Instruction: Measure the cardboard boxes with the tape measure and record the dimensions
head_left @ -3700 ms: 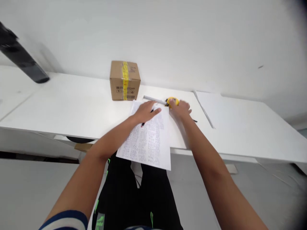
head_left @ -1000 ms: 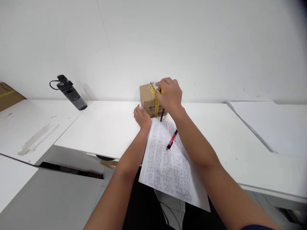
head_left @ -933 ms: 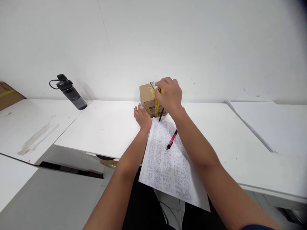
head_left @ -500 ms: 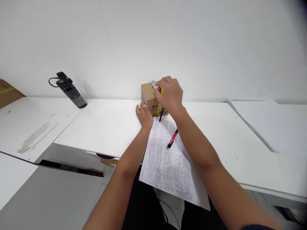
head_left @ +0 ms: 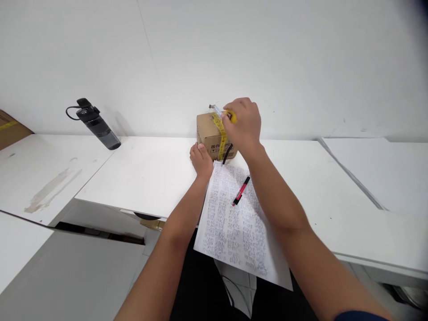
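A small cardboard box (head_left: 207,126) with dark print and a band of yellow tape sits on the white desk near the wall. My left hand (head_left: 201,158) steadies its lower left corner, thumb and fingers pressed to the side. Above the box's right top edge, my right hand (head_left: 245,122) is closed around a yellow tape measure (head_left: 231,116). A short length of its metal blade sticks out to the left over the box top, hook end raised. A black strap (head_left: 228,154) hangs below that hand against the box front.
Handwritten paper sheets (head_left: 230,232) overhang the desk's front edge, with a red and black pen (head_left: 241,191) on top. A dark water bottle (head_left: 98,125) stands at left. White sheets (head_left: 371,169) lie at right. Another taped carton (head_left: 11,130) is at far left.
My right hand has risen and shifted slightly right with the tape measure, lifting the blade off the box top. More of the yellow tape band now shows. My left hand stays at the box.
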`<state>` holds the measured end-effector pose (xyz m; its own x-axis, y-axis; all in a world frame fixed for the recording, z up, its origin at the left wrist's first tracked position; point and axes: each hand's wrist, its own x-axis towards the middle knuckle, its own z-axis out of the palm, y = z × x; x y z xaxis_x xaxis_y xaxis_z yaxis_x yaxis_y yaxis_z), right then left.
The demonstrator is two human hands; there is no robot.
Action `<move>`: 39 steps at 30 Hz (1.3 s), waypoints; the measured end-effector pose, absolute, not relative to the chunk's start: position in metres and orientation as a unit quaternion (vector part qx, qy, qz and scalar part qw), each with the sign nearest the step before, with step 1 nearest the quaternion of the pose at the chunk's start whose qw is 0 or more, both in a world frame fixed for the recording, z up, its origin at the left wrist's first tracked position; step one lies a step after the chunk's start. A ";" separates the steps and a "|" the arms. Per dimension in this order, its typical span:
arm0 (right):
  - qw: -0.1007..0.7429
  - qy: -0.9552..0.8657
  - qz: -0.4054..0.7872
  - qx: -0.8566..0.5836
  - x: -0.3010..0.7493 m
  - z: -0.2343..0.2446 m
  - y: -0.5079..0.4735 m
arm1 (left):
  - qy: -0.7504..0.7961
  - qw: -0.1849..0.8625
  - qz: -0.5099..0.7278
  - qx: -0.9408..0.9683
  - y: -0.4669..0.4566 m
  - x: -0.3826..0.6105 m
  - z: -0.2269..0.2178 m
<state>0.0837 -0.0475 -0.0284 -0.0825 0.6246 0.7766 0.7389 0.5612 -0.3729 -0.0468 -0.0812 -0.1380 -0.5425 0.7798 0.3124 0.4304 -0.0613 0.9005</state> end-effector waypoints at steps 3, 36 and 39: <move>0.527 -0.714 -0.092 -0.452 0.094 -0.027 -0.044 | 0.671 0.162 0.574 0.442 -0.079 -0.048 -0.139; 0.604 -0.711 0.159 -0.323 0.110 -0.039 -0.014 | 0.589 0.159 0.614 0.500 -0.072 -0.123 -0.135; 0.595 -0.720 0.154 -0.321 0.105 -0.035 -0.021 | 0.598 0.177 0.601 0.499 -0.072 -0.123 -0.132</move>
